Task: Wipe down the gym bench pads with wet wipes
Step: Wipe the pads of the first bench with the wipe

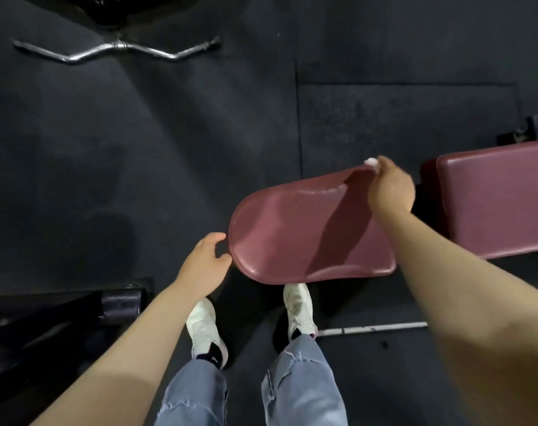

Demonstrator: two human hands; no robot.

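Quick count: 2 maroon bench pads, rounded seat pad (307, 235) plus long back pad (495, 198). 1 white wipe (371, 162). 2 hands, left hand (204, 265), right hand (390, 187). 2 white sneakers, left sneaker (203, 329), right sneaker (299, 309). 1 curl bar (117, 50) on floor.

Dim indoor scene under weak overhead light. The dark rubber floor (138, 133) swallows most of it, showing only faint grey sheen and soft, wide shadow patches. The maroon seat pad (292, 235) is the brightest surface, with pale glare streaks near its far edge and a sharp dark shadow of the right forearm (440, 272) slanting across it. A chrome curl bar (117, 50) on the floor glints. The wide-angle lens bends straight lines near the edges and stretches both forearms. The whole picture is slightly soft and grainy, and the nearest arm areas are blurred.
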